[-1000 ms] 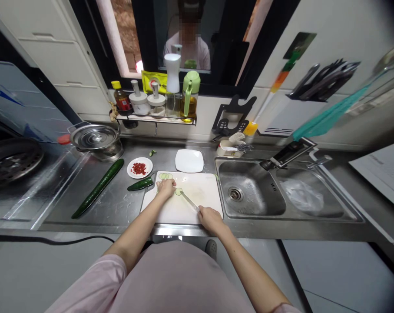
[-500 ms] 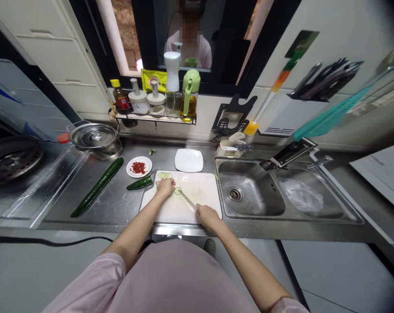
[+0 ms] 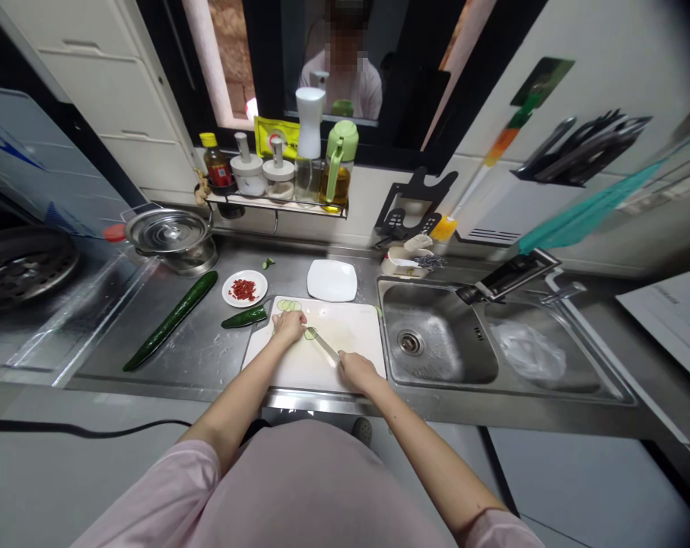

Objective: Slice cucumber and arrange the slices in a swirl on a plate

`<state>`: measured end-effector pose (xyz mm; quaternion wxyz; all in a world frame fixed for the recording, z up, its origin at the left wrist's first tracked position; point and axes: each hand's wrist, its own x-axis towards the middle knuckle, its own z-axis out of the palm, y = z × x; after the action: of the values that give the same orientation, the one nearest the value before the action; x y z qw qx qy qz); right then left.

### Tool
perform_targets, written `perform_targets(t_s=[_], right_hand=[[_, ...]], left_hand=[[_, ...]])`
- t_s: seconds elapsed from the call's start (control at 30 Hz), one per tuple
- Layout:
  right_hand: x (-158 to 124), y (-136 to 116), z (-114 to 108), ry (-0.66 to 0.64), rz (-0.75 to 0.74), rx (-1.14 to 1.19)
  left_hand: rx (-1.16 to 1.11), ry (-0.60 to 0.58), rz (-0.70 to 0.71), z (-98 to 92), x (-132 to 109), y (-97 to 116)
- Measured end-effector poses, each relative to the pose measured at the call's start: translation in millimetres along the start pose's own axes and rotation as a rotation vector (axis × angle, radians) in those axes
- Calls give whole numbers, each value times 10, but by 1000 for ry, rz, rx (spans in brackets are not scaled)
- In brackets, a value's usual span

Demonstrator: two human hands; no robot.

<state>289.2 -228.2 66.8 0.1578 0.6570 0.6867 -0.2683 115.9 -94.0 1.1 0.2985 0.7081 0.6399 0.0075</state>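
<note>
On the white cutting board [image 3: 345,335] my left hand [image 3: 289,326] is curled over a piece of cucumber, pressing it down. My right hand [image 3: 353,371] is closed round the handle of a knife [image 3: 323,344], whose blade runs up-left to the cut cucumber face [image 3: 310,333] beside my left fingers. A few thin cucumber slices [image 3: 288,305] lie at the board's far left corner. A short cucumber end [image 3: 244,317] rests on the counter just left of the board.
A whole long cucumber [image 3: 170,320] lies on the steel counter at left, near a small plate of chopped red chili [image 3: 244,289], a lidded pot [image 3: 170,237] and an empty white dish [image 3: 332,280]. The sink [image 3: 441,342] is right of the board. A condiment shelf [image 3: 276,199] runs along the wall.
The view has shifted slightly. Both hands stay at the cucumber on the board, and my right hand with the knife has edged a little to the left.
</note>
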Motion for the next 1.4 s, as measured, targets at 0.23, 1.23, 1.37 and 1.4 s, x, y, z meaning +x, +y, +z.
perform_targets(t_s=[0.23,1.23,1.37,1.4], right_hand=[[24,8,17,-2,-4,-15],[20,4,36,-17,38,-4],[19,-11,7,-17,26,11],[19,-13,3,-17,29,17]], left_hand=[[4,-9,-2,-32,-4,17],[-1,-13,-10,-53,-22,36],[-3,-14,-8,-52,-23,29],[-4,-14,-7,-52,-23,27]])
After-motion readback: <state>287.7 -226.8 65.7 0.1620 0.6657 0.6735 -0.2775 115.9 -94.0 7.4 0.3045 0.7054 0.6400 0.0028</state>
